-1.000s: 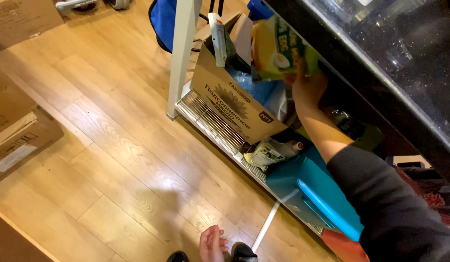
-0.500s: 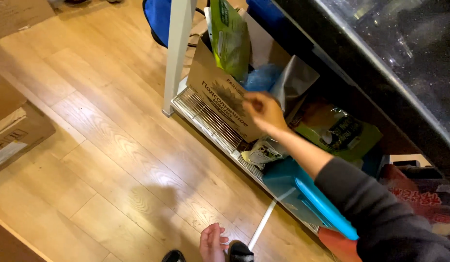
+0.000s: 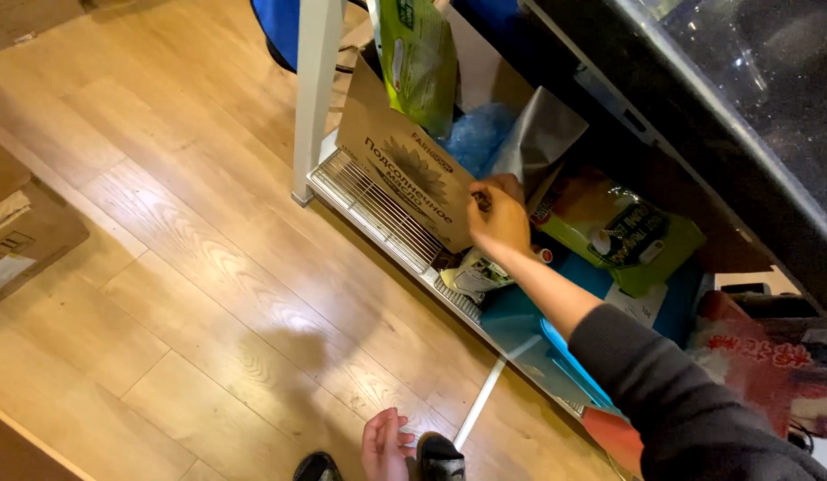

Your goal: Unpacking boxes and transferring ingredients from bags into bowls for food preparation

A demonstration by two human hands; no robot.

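Head view | one cardboard box (image 3: 391, 174), long axis slanting down-right | right hand (image 3: 498, 218) fingers clamped on its corner | left hand (image 3: 384, 445) fingers loosely curled, holding nothing | one green bag (image 3: 422, 58) above fingers

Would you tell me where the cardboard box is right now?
The cardboard box stands on the wire shelf, beside the white leg, with the right hand gripping its edge.

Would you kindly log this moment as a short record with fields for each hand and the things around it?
Right hand: right hand reaches under the counter, fingers on the edge of the cardboard box
Left hand: left hand low by the floor, holding nothing visible
In box: green bag, blue plastic bag
Beside hand: yellow-green packet
Shelf: white wire shelf
Floor: wooden floor
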